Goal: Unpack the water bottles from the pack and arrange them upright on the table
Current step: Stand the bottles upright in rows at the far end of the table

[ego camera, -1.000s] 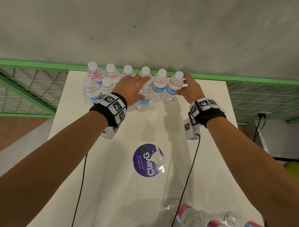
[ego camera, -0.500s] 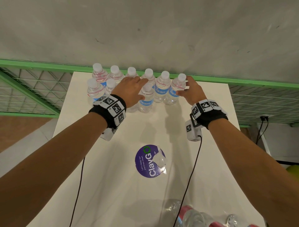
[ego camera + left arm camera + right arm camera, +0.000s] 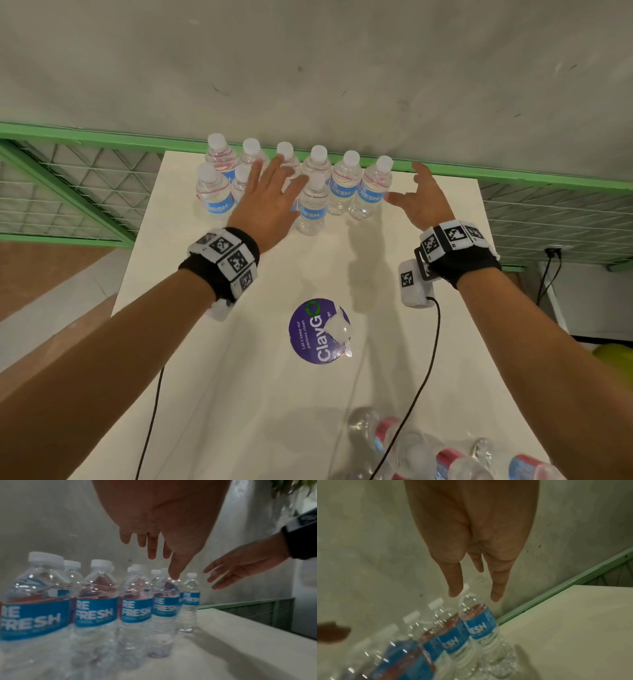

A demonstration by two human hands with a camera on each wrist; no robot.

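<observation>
tabletop (image 3: 239,394): white, purple round sticker (image 3: 317,330) mid | water bottles (image 3: 311,205) upright at far edge by grey wall (image 3: 308,68), green rail (image 3: 513,176) | left hand (image 3: 270,202), right hand (image 3: 423,198): grip released, fingers spread, holding nothing

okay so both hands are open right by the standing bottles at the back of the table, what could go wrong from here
The upright bottles stand tightly grouped, so the left hand hovering over them could clip a cap and topple several. The right hand is beside the end bottle, which stands near the table's far edge; a nudge might send it off. The wrist cables trail over the pack and may snag.
</observation>
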